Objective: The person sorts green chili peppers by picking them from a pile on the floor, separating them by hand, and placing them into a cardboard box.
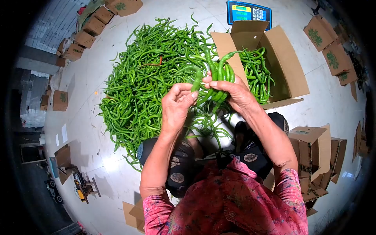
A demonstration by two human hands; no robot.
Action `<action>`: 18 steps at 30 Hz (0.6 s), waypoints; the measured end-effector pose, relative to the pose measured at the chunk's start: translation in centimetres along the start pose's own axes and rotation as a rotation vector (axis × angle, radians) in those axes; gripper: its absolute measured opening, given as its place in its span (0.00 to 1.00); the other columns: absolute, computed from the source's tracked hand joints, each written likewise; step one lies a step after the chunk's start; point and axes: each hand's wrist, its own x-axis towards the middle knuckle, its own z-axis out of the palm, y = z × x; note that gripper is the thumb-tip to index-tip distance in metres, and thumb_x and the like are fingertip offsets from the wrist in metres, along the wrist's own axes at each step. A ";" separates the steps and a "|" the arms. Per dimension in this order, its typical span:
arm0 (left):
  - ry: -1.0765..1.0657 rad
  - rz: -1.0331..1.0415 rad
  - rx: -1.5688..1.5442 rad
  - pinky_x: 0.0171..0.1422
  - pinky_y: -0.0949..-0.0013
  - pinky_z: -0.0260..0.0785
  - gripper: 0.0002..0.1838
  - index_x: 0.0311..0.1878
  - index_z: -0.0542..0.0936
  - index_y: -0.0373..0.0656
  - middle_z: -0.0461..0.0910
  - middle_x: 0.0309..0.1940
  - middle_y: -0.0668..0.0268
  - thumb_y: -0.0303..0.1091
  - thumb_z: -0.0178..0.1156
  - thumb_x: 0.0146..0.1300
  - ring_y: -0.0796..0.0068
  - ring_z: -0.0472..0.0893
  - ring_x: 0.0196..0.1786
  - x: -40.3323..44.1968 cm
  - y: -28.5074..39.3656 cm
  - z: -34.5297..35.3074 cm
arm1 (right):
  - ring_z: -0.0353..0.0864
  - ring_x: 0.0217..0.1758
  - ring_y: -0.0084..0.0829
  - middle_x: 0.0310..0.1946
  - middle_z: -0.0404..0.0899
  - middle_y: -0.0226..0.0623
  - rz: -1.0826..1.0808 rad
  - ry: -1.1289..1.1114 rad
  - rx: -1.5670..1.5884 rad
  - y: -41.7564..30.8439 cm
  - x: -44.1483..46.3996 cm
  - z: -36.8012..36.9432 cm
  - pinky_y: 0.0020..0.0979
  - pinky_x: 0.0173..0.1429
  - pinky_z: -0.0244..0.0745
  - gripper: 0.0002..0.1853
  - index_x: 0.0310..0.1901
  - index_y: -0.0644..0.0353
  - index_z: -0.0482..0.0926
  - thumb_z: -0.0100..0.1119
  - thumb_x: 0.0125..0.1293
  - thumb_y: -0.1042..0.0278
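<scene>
Clock directions are read from the hands, which meet near the centre (12 o'clock is the top of the view). The left hand (178, 105) is closed in a pinch, thumb against curled fingers, and grips a single green pepper (197, 81). The right hand (234, 91) is curled partway closed around a bunch of peppers (221, 74), thumb across the front; the stalks and tips fan out. The exact count is not readable.

The main pepper pile (141, 86) lies on the floor (88, 129) from 9 to 11 o'clock. One red pepper (152, 63) rests on it at 10 o'clock. Loose peppers (209, 125) lie at 6 o'clock, below the hands. An open carton (288, 60) stands at 2 o'clock, with peppers inside. A blue-framed keypad display (249, 15) is at 1 o'clock, just beyond the carton. Further cartons (313, 150) stand at 4 o'clock.
</scene>
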 end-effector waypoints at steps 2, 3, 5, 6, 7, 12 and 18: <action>-0.014 -0.013 -0.032 0.42 0.78 0.72 0.11 0.47 0.78 0.35 0.81 0.36 0.66 0.25 0.64 0.62 0.83 0.78 0.35 -0.1 0.0 0.5 | 0.81 0.43 0.25 0.42 0.82 0.35 -0.006 0.001 -0.038 0.6 0.0 0.2 0.27 0.54 0.75 0.20 0.53 0.64 0.75 0.66 0.58 0.73; -0.026 -0.003 -0.038 0.42 0.78 0.72 0.11 0.47 0.78 0.35 0.81 0.36 0.66 0.25 0.64 0.62 0.83 0.78 0.35 -0.2 -0.2 0.7 | 0.80 0.43 0.23 0.41 0.82 0.31 -0.004 -0.031 -0.019 0.8 -0.1 0.2 0.26 0.51 0.75 0.19 0.51 0.62 0.77 0.67 0.58 0.73; -0.012 0.015 -0.024 0.40 0.77 0.72 0.10 0.45 0.79 0.35 0.81 0.35 0.66 0.24 0.64 0.61 0.82 0.78 0.33 -0.3 -0.7 1.2 | 0.80 0.43 0.22 0.40 0.81 0.30 -0.004 -0.032 0.001 1.2 -0.1 0.4 0.26 0.50 0.75 0.17 0.50 0.61 0.77 0.68 0.58 0.73; 0.012 0.074 0.124 0.39 0.76 0.72 0.10 0.45 0.79 0.35 0.81 0.34 0.65 0.24 0.64 0.60 0.81 0.78 0.33 -0.4 -0.7 1.4 | 0.80 0.43 0.22 0.40 0.81 0.30 -0.007 -0.030 0.010 1.2 -0.1 0.6 0.26 0.49 0.75 0.17 0.49 0.61 0.78 0.68 0.58 0.73; 0.035 0.134 0.270 0.39 0.75 0.72 0.09 0.44 0.79 0.35 0.80 0.34 0.65 0.23 0.64 0.60 0.80 0.78 0.32 -0.5 -0.7 1.6 | 0.80 0.42 0.21 0.40 0.81 0.29 -0.024 -0.013 0.012 1.0 -0.4 1.0 0.26 0.50 0.75 0.16 0.48 0.61 0.78 0.68 0.58 0.73; 0.053 0.433 0.609 0.39 0.73 0.72 0.10 0.43 0.81 0.36 0.80 0.31 0.63 0.24 0.65 0.58 0.76 0.79 0.32 -1.0 -0.2 3.1 | 0.80 0.43 0.22 0.41 0.81 0.30 -0.092 0.039 -0.064 0.2 -1.1 0.8 0.26 0.50 0.75 0.17 0.50 0.63 0.78 0.67 0.57 0.75; 0.030 0.435 0.461 0.47 0.77 0.71 0.11 0.50 0.81 0.37 0.81 0.38 0.68 0.25 0.60 0.65 0.81 0.78 0.39 -1.1 0.4 2.0 | 0.79 0.42 0.23 0.40 0.81 0.31 -0.396 0.164 -0.369 -9.4 -3.5 0.5 0.27 0.51 0.75 0.19 0.49 0.63 0.79 0.68 0.56 0.69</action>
